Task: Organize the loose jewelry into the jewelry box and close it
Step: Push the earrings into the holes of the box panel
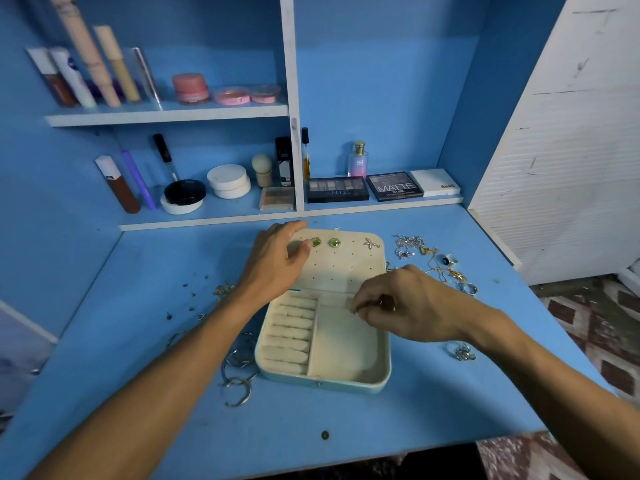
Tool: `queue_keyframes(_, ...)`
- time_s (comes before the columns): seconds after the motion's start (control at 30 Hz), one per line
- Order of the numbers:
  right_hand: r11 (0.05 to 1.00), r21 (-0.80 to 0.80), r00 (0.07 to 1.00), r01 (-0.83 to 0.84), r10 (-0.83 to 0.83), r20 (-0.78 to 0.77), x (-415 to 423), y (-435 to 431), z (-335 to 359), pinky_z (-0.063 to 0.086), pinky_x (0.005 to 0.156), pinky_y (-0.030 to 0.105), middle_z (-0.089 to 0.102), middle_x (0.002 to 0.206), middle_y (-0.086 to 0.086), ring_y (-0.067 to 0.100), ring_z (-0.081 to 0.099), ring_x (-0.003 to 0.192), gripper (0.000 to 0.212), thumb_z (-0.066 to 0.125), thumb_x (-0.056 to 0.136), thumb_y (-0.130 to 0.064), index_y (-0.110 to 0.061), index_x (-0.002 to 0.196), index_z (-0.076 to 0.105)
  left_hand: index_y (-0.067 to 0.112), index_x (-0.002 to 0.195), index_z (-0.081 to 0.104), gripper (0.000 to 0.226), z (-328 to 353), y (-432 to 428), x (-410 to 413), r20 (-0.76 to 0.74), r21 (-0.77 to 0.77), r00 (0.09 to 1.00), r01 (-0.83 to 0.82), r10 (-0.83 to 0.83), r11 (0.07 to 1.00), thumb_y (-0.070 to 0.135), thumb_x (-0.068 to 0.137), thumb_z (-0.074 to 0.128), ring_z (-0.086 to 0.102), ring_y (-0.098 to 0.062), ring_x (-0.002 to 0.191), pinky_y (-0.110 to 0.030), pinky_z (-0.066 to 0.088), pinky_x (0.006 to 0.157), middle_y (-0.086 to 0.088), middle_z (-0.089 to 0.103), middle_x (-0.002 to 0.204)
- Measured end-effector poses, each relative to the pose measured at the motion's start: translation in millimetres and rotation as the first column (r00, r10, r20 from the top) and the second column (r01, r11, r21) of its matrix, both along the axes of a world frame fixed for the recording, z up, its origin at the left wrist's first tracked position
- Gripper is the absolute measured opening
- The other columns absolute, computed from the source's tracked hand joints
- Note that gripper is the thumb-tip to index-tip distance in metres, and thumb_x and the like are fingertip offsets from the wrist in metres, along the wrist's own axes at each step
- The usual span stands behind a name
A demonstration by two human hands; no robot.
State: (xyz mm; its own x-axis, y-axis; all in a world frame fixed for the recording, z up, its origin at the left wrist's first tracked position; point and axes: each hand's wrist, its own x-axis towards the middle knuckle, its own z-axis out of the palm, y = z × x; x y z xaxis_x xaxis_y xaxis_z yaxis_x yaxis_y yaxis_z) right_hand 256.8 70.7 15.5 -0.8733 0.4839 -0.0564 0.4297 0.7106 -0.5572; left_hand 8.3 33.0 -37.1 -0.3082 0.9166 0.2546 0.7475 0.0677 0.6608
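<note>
Jewelry box (346,384) sits open on the bench (346,420), your left grip (273,261) clamped on its lid (346,268) beside the green studs (317,242), your right grip (412,306) curled narrow over the compartment (343,341), contents untellable: let the lid tip and studs could pop out among the loose chains (412,244).

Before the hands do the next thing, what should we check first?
1. Box open: ok. The lid is open and the left hand holds its corner.
2. Big compartment free: ok, nothing shows in it.
3. Right hand holding a piece: cannot tell, its fingertips are pinched together.
4. Green earrings pinned in the lid: ok.
5. Loose jewelry all packed: not ok. The chains and rings and the hoops lie on the table.
</note>
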Motion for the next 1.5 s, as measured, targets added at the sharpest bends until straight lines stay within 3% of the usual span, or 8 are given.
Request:
queue_keyframes(0.23, 0.989, -0.136, 0.989, 0.059, -0.076, -0.125, 3.7, 11.0, -0.3, 0.048, 0.070, 0.015, 0.073, 0.078, -0.010, 0.007, 0.066, 0.074, 0.026, 0.060, 0.091, -0.005, -0.022, 0.103, 0.076, 0.026, 0.142, 0.052, 0.052, 16.1, -3.4, 7.3, -0.001, 0.012, 1.000, 0.009, -0.009, 1.000, 0.046, 0.096, 0.063, 0.050, -0.015, 0.121, -0.028, 0.041, 0.099, 0.000, 0.051, 0.132)
queue_keyframes(0.43, 0.960, -0.267, 0.963, 0.088, -0.150, -0.224, 10.2, 16.7, 2.3, 0.054, 0.074, 0.038, 0.073, 0.079, -0.001, 0.019, 0.065, 0.072, 0.016, 0.071, 0.092, -0.013, -0.025, 0.100, 0.077, 0.028, 0.138, 0.050, 0.070, 24.0, -6.4, 17.5, 0.006, 0.042, 1.000, -0.004, 0.004, 0.999, 0.055, 0.080, 0.077, 0.046, -0.006, 0.110, -0.020, 0.036, 0.090, 0.003, 0.043, 0.122)
queue_keyframes(0.63, 0.950, -0.265, 0.887, 0.166, -0.261, -0.380, 9.7, 17.3, 11.8, 0.053, 0.072, 0.022, 0.072, 0.080, 0.000, 0.010, 0.064, 0.070, 0.020, 0.075, 0.087, -0.008, -0.025, 0.098, 0.072, 0.026, 0.125, 0.055, 0.066, 31.5, -10.6, 19.5, -0.074, 0.128, 0.997, -0.001, 0.010, 0.992, 0.062, 0.075, 0.078, 0.049, -0.005, 0.106, -0.022, 0.043, 0.083, 0.006, 0.046, 0.118)
queue_keyframes(0.77, 0.959, -0.054, 0.831, 0.278, -0.268, -0.488, 3.1, 16.7, 17.2, 0.046, 0.070, 0.013, 0.072, 0.080, -0.012, 0.005, 0.063, 0.072, 0.013, 0.079, 0.084, -0.017, -0.028, 0.092, 0.078, 0.025, 0.117, 0.059, 0.055, 36.0, -15.0, 19.1, -0.124, 0.189, 0.992, 0.015, 0.009, 0.982, 0.059, 0.077, 0.077, 0.049, -0.003, 0.099, -0.010, 0.039, 0.075, 0.009, 0.050, 0.110)
queue_keyframes(0.97, 0.914, 0.203, 0.854, 0.352, -0.225, -0.469, -11.7, 21.3, 8.3, 0.043, 0.068, 0.007, 0.074, 0.091, -0.009, 0.005, 0.063, 0.076, 0.018, 0.079, 0.086, -0.021, -0.021, 0.104, 0.078, 0.025, 0.117, 0.066, 0.048, 39.5, -19.5, 18.6, -0.116, 0.214, 0.993, 0.048, -0.024, 0.976, 0.057, 0.081, 0.071, 0.053, -0.003, 0.103, -0.008, 0.039, 0.082, 0.009, 0.053, 0.112)
queue_keyframes(1.1, 0.860, 0.375, 0.859, 0.346, -0.131, -0.495, -16.1, 24.7, 7.6, 0.050, 0.068, 0.026, 0.065, 0.086, -0.010, 0.001, 0.051, 0.074, 0.011, 0.079, 0.085, -0.020, -0.023, 0.096, 0.080, 0.024, 0.117, 0.069, 0.031, 43.8, -20.2, 14.6, -0.087, 0.206, 0.995, 0.062, -0.045, 0.977, 0.041, 0.090, 0.071, 0.054, -0.003, 0.106, -0.012, 0.041, 0.089, 0.010, 0.056, 0.112)
queue_keyframes(1.3, 0.847, 0.376, 0.872, 0.377, -0.189, -0.451, -16.8, 35.9, 7.9, 0.049, 0.080, 0.046, 0.053, 0.097, -0.006, 0.023, 0.056, 0.095, 0.013, 0.078, 0.086, -0.028, -0.030, 0.099, 0.078, 0.026, 0.118, 0.068, 0.022, 42.4, -19.6, 10.2, -0.035, 0.192, 0.997, 0.074, -0.069, 0.979, 0.031, 0.097, 0.065, 0.056, -0.003, 0.108, -0.009, 0.039, 0.090, 0.008, 0.058, 0.115)
queue_keyframes(1.5, 0.860, 0.388, 0.903, 0.332, -0.171, -0.394, -19.2, 34.3, 12.7, 0.049, 0.082, 0.042, 0.058, 0.106, 0.000, 0.024, 0.059, 0.101, 0.011, 0.073, 0.088, -0.024, -0.027, 0.097, 0.079, 0.030, 0.119, 0.067, 0.022, 41.0, -18.5, 11.5, -0.006, 0.189, 0.997, 0.081, -0.081, 0.979, 0.033, 0.097, 0.064, 0.055, 0.002, 0.108, -0.007, 0.038, 0.090, 0.012, 0.056, 0.115)
